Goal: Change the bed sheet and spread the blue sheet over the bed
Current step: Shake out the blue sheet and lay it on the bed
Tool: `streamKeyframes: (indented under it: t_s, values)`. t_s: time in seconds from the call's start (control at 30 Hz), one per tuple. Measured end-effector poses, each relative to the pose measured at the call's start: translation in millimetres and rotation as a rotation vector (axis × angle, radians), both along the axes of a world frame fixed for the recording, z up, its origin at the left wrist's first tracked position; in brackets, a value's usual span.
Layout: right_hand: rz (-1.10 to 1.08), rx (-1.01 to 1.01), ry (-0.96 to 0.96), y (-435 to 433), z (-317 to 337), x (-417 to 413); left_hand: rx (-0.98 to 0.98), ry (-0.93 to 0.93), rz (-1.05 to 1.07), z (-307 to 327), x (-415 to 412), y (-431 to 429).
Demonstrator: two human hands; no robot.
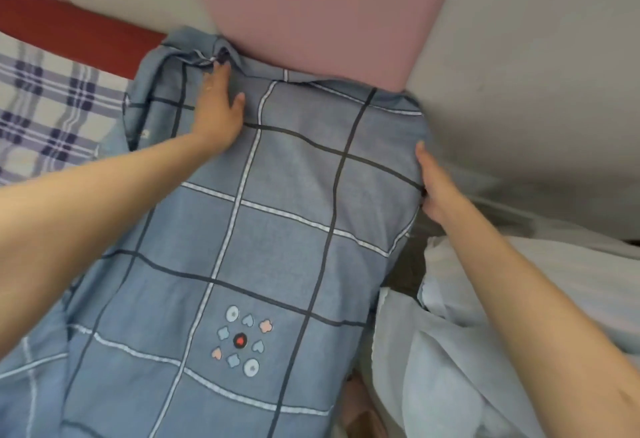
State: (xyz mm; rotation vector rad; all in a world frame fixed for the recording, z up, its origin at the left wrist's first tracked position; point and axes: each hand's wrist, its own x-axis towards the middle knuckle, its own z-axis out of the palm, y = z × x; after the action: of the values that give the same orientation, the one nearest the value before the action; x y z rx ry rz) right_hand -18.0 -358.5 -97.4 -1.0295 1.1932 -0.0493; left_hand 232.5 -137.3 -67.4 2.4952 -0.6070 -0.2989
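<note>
The blue sheet (287,174), checked with dark and white lines and printed with a small flower motif, lies over the bed's corner and runs down toward me. My left hand (218,108) lies flat on it near the bunched far-left corner, fingers stretched toward the folds. My right hand (436,185) is at the sheet's right edge with the thumb on top; its fingers go down behind the edge and are hidden.
A pink padded headboard panel (311,5) and a grey wall (536,57) close the far side. A white and navy plaid cloth (45,108) and a red rail (76,32) lie at left. Pale white bedding (485,333) is heaped at right.
</note>
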Motion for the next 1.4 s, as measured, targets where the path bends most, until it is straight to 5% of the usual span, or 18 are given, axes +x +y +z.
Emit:
streamKeyframes:
  t_s: [0.07,0.17,0.23,0.37,0.47,0.57,0.7,0.8,0.9,0.97,1.03,1.1,1.17,1.23,1.4]
  values:
    - [0.056,0.052,0.008,13,-5,-12,-0.007,-0.05,-0.076,-6,-35,6]
    - [-0.156,-0.33,0.135,24,-6,-27,0.165,0.034,-0.221,-14,-92,11]
    - [-0.195,-0.413,0.024,32,8,-32,0.318,0.121,-0.243,-20,-116,14]
    - [-0.051,-0.029,-0.346,37,41,-26,0.383,0.182,-0.272,-20,-117,13]
    - [-0.08,0.112,-0.417,26,51,-22,0.414,0.203,-0.273,-20,-114,10]
    - [-0.134,-0.176,-0.244,8,48,-20,0.414,0.205,-0.28,-20,-113,12]
    - [0.166,-0.817,0.24,-32,23,-28,0.454,0.217,-0.297,-25,-112,10]
    - [0.223,-0.728,0.716,-40,13,-46,0.482,0.205,-0.296,-23,-114,8]
    - [0.28,-0.888,0.5,-3,20,-66,0.402,0.162,-0.194,-18,-131,6]
    - [0.483,-0.954,0.201,43,21,-84,0.324,0.092,-0.125,-18,-158,8]
    - [1.083,-1.007,0.147,89,20,-113,0.29,0.012,-0.202,-23,-201,20]
    - [1.642,-0.868,0.352,114,17,-149,0.339,-0.091,-0.471,-30,-247,42]
    - [1.948,-0.754,0.685,115,6,-176,0.45,-0.174,-0.737,-37,-284,69]
    - [2.154,-0.8,0.911,113,-1,-185,0.536,-0.159,-0.832,-37,-306,92]
    - [2.294,-0.915,1.017,120,-11,-188,0.652,-0.029,-0.755,-23,-315,100]
